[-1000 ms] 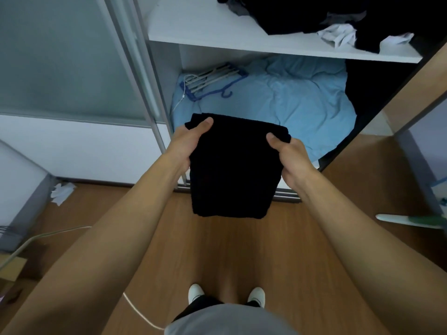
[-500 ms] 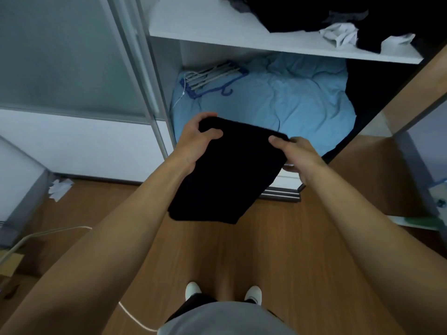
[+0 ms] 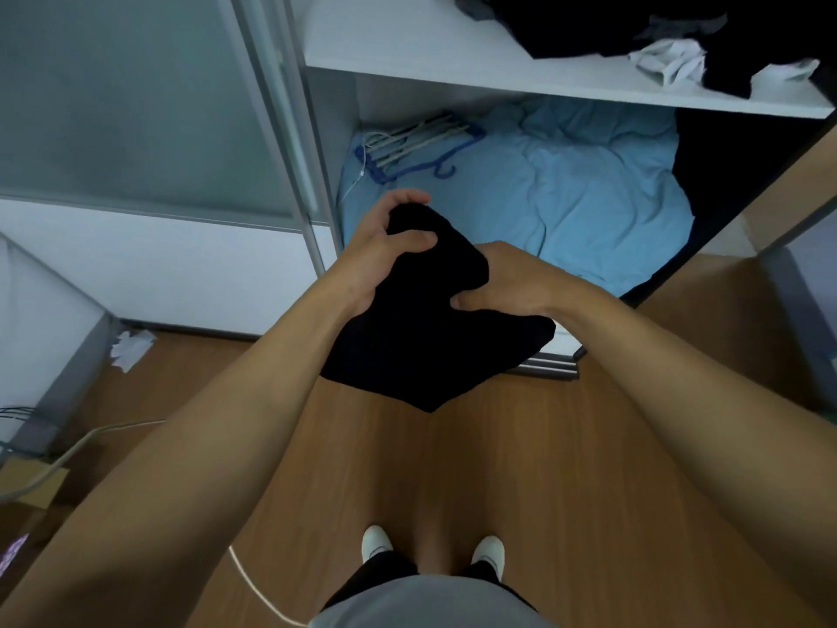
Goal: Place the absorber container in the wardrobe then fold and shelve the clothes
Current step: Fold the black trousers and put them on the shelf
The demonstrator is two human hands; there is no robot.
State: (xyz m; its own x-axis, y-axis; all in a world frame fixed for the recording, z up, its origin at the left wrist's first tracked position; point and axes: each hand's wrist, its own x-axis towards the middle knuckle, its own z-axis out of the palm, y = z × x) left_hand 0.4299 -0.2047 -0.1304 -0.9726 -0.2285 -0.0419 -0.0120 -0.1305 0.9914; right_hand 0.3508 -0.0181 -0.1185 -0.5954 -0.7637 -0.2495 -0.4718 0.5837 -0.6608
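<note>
Since half a second ago the two hands have drawn closer together. The black garment (image 3: 430,342), which hung flat between them then, now bunches into a crumpled fold with its lower edge sagging to a point.

Nearest, at 6 o'clock, are the hem of a grey top (image 3: 430,605) and a pair of white shoes (image 3: 376,539) standing on the wooden floor (image 3: 521,446). Both bare forearms reach up from the lower corners toward the centre.

The left hand (image 3: 385,251) grips the garment's upper end at about 11 o'clock from centre, with fingers curled over the top and the thumb pressed across the fabric. The right hand (image 3: 507,283), just beside it at 1 o'clock, clutches the cloth from the right. Its thumb digs into the fold and its fingers are hidden behind the fabric. The garment is held in the air above the floor, in front of the wardrobe (image 3: 337,142), and it covers part of the bottom rail (image 3: 555,367).

At 9 o'clock a scrap of crumpled paper (image 3: 131,349) lies on the floor at the foot of the sliding door (image 3: 136,106).

Beyond the hands, the wardrobe's open lower compartment holds a rumpled light-blue sheet (image 3: 566,188), with a bundle of hangers (image 3: 416,142) lying on its 10 o'clock corner.

Farthest, from 12 to 1 o'clock, a white shelf (image 3: 407,43) carries a heap of dark clothes (image 3: 589,24) and a crumpled white cloth (image 3: 670,61) near its front edge.
</note>
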